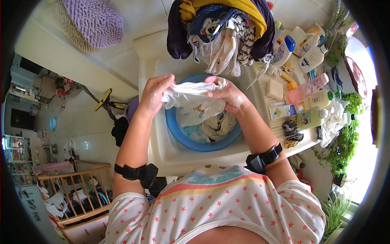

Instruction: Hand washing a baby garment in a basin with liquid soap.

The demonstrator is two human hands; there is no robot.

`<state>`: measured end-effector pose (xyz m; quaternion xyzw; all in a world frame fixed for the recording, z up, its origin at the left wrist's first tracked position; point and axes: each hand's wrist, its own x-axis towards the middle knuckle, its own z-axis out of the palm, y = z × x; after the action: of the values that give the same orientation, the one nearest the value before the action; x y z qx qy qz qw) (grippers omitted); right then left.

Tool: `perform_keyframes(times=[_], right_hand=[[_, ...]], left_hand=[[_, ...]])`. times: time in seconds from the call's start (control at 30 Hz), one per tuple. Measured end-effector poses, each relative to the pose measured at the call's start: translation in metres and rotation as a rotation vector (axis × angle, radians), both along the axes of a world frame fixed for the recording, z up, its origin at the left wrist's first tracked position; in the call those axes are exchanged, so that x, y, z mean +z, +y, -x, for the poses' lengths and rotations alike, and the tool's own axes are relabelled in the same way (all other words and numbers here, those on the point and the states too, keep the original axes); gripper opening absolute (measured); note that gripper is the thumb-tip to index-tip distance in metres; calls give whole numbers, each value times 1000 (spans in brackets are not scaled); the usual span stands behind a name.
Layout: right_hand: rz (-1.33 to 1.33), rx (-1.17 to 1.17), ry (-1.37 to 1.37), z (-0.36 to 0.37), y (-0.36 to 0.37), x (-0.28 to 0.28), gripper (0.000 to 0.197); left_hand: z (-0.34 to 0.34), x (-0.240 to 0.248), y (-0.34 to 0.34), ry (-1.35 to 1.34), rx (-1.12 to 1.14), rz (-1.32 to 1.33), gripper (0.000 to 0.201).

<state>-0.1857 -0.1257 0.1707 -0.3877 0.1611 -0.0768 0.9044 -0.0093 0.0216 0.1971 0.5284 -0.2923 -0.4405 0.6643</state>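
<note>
A wet white garment with a small coloured print hangs stretched between my two hands. My left hand is closed on its left end, thumb on top. The other end is gripped by my right hand, which has suds on the wrist. Below the cloth, a round blue basin sits in the pale sink. Inside the basin lie a beige garment and some light blue cloth, partly covered by the garment I hold.
Clothes hang over the sink's far side. On the ribbed ledge to the right are a soap bar, a tube, a pink bottle and several other bottles. A purple mat hangs far left; a wooden crib stands lower left.
</note>
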Motion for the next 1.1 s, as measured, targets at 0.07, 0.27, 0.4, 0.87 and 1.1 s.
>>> perform_keyframes(times=[0.07,0.27,0.4,0.87,1.1], right_hand=[[24,4,5,-1,-1,0,39],[146,1,3,-3,-1,1,34],[200,24,19,-3,0,2,31],[9,-35,-49,-5,5,-2,34],[-179,-94,-33,-6,5,-2,45]], left_hand=[[-1,-2,0,-26,29,-4,23],[2,5,-1,-76,-88,24,26],[-2,1,2,-45,-94,19,23],[4,5,-1,-134,-170,-54,28],[4,5,-2,-380,-272,-200,21]])
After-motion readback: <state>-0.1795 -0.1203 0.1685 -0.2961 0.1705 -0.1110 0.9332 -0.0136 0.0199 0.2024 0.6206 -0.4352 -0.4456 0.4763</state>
